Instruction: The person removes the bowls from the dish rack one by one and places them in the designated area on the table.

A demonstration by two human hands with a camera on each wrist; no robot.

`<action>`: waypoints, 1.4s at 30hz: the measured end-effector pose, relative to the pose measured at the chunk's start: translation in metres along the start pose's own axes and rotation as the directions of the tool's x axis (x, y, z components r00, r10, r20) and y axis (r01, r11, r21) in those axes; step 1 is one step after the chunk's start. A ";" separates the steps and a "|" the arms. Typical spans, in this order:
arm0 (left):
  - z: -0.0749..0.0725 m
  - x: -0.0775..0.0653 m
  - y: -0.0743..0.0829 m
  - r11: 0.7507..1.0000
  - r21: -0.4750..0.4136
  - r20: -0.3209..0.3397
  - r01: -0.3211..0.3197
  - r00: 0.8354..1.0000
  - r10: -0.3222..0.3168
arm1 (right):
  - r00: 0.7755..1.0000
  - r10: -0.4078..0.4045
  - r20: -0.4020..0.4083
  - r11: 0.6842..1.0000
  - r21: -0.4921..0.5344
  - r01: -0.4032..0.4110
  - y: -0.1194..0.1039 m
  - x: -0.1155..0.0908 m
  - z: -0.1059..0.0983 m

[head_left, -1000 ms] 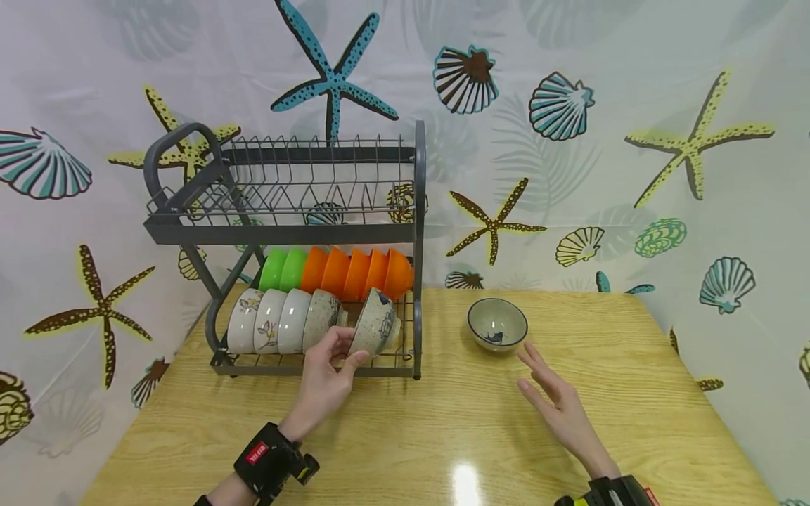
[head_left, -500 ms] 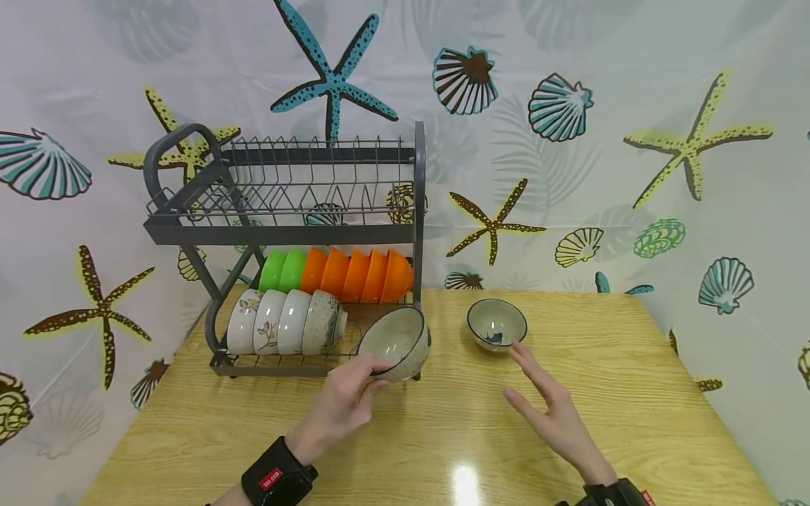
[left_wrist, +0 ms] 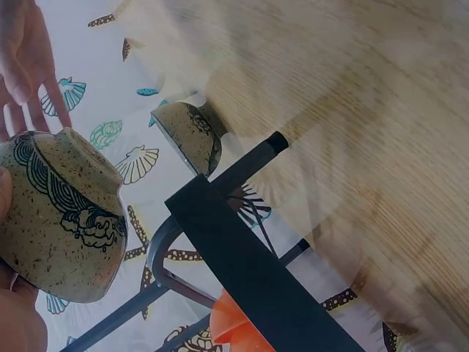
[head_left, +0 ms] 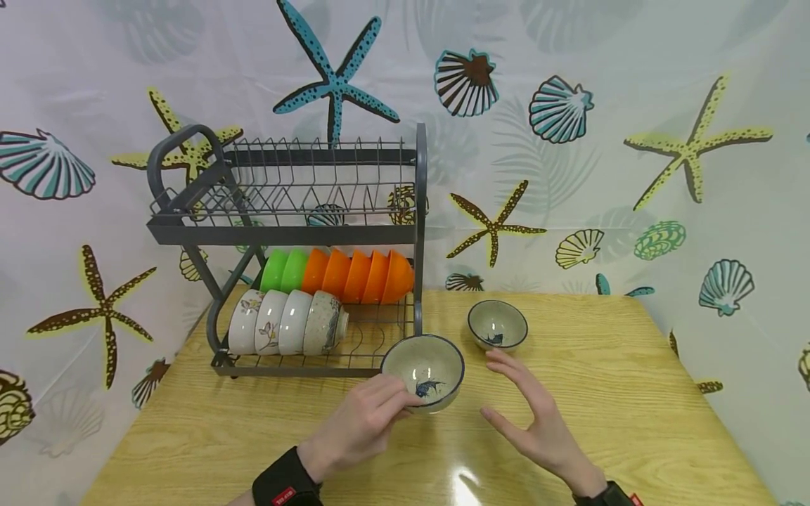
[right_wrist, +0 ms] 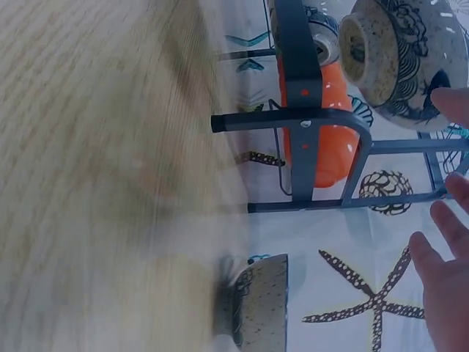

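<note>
My left hand (head_left: 363, 422) pinches the near-left rim of a speckled bowl (head_left: 425, 365), which has a dark rim and a blue fish painted inside. The bowl is held up in front of the rack's right corner, its mouth tilted toward the head camera. In the left wrist view the outside of this bowl (left_wrist: 66, 213) shows a dark wave pattern. To its right, my right hand (head_left: 538, 422) has its fingers spread and holds nothing. A matching bowl (head_left: 498, 325) stands upright on the table, just beyond the right fingertips.
A two-tier dark grey dish rack (head_left: 285, 235) stands at the left. Its lower shelf holds a row of white and speckled bowls (head_left: 294, 323) at the front and green and orange bowls (head_left: 357, 275) behind. A patterned cloth (head_left: 588, 176) hangs behind the wooden table (head_left: 633, 393).
My left hand has lifted the speckled bowl out of the rack's lower shelf, moved it right and toward me, and turned its mouth up. My right hand has shifted left.
</note>
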State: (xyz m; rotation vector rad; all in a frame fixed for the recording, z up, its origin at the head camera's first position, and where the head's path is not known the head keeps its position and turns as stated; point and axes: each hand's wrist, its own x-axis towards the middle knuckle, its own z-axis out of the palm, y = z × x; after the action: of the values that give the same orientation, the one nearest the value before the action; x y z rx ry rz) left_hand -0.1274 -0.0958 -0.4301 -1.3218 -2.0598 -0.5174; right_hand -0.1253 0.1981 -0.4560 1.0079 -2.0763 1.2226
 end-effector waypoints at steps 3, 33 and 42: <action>0.002 0.000 0.002 1.000 -0.015 0.024 0.001 1.000 0.000 | 0.995 -0.101 -0.020 0.995 0.011 0.102 -0.001 0.005 0.004; 0.016 0.000 0.011 0.996 -0.031 0.106 -0.088 0.990 0.090 | 0.900 -0.407 0.158 0.885 -0.175 0.431 -0.010 0.005 0.025; 0.017 -0.007 0.013 0.992 -0.100 0.221 0.076 0.974 -0.053 | 0.930 -0.315 0.191 0.898 -0.256 0.357 -0.004 0.000 0.016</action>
State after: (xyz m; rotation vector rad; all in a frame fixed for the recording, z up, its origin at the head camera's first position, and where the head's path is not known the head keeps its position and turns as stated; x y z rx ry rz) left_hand -0.1183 -0.0845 -0.4477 -1.4325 -2.2880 -0.5390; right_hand -0.1231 0.1826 -0.4618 1.2797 -2.0008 0.6681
